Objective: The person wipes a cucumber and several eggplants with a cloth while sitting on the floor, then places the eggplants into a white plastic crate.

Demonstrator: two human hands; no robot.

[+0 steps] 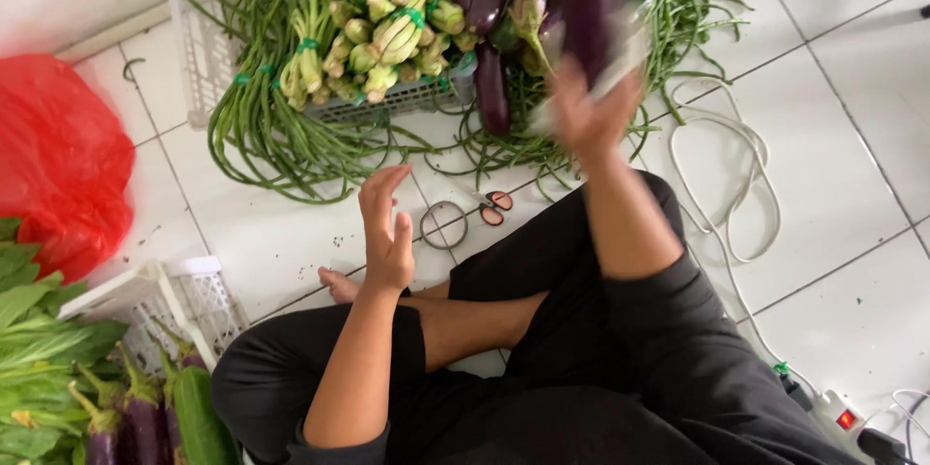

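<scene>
- Eggplant (589, 0), long and purple, stands nearly upright in the upper middle of the frame, its long axis running up and away from the right hand (588, 116); motion blur softens it.
- Right hand is closed around the eggplant's lower end, along with something pale I cannot make out.
- Left hand (387, 232), lower and left of centre, is open, fingers spread, holding nothing, well apart from the eggplant.
- Scissors (494, 205) and tape roll (445, 225) lie on the floor between both hands.
</scene>
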